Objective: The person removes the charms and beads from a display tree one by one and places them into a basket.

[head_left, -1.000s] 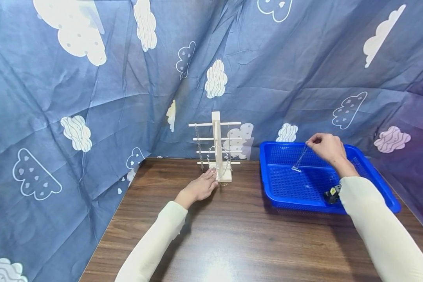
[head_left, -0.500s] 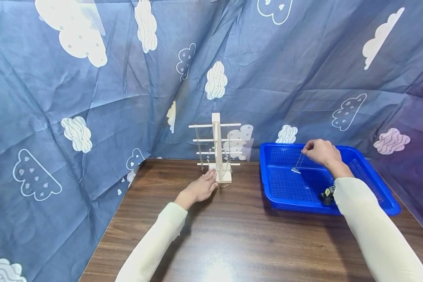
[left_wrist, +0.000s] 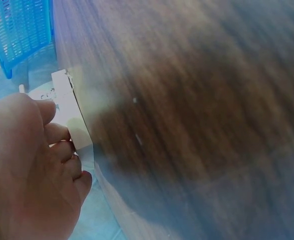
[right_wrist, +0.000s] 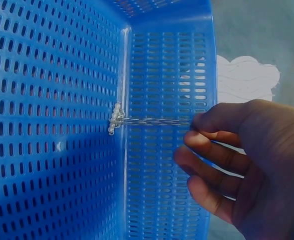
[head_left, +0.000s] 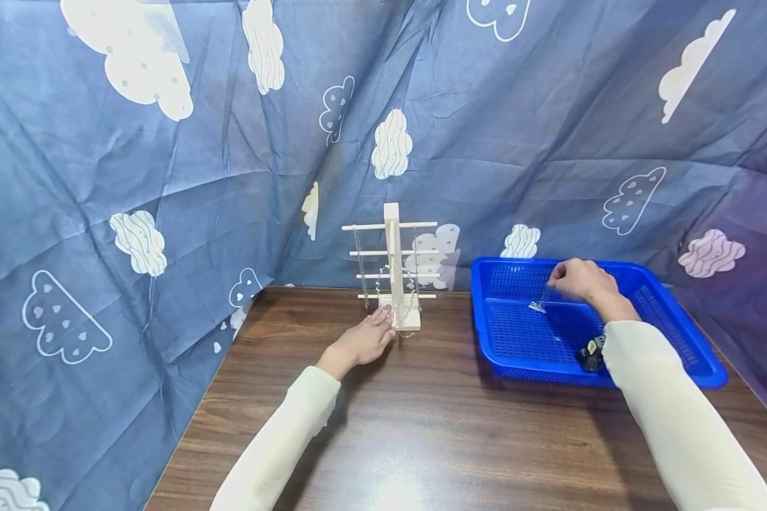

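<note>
My right hand (head_left: 584,282) is over the back part of the blue basket (head_left: 480,326). Between thumb and forefinger it pinches a thin silvery necklace (right_wrist: 154,121). The chain hangs down, and its clear, beaded lower part (right_wrist: 115,120) is close to the basket floor in the right wrist view. My left hand (head_left: 366,336) rests with extended fingers on the base of a pale wooden jewellery stand (head_left: 392,213), at its left side. Several chains, among them a silvery chain (head_left: 361,266) at the left, hang from the stand's crossbars. The left fingers hide part of the base.
A brown wooden table (head_left: 422,426) bears both stand and basket. Right behind them hangs a blue cloth (head_left: 486,142) with a cloud pattern. A small black device (head_left: 591,355) is at my right cuff, over the basket's front side.
My right hand has come slightly lower and to the left, still pinching the necklace, whose beaded end has hardly moved. The left hand and stand have stayed in place.
</note>
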`<state>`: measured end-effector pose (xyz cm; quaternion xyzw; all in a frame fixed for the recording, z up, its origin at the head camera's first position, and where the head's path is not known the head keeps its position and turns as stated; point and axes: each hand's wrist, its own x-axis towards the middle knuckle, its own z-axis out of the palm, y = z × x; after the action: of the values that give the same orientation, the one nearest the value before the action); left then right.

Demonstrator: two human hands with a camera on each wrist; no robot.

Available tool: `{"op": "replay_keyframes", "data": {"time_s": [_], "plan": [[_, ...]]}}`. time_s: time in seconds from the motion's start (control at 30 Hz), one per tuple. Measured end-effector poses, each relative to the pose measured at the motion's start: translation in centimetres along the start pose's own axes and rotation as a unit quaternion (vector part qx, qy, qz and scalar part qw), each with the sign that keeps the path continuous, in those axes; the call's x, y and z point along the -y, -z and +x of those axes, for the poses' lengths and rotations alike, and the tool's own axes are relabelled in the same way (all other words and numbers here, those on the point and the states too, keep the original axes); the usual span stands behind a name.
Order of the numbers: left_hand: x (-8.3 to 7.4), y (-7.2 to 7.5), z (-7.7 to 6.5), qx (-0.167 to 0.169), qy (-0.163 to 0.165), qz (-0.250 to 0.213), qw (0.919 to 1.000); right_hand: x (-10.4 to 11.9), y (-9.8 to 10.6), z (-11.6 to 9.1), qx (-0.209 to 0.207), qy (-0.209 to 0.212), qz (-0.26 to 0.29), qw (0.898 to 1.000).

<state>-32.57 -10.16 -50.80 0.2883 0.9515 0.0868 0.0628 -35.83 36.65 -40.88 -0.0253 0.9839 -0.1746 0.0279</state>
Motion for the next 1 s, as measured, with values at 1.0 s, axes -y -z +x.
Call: {"op": "replay_keyframes", "data": {"time_s": [1.0], "plan": [[0.2, -0.2, 0.2, 0.003, -0.002, 0.012, 0.9999, 1.4, 0.1, 0.0, 0.008, 0.014, 0.010, 1.000]]}}
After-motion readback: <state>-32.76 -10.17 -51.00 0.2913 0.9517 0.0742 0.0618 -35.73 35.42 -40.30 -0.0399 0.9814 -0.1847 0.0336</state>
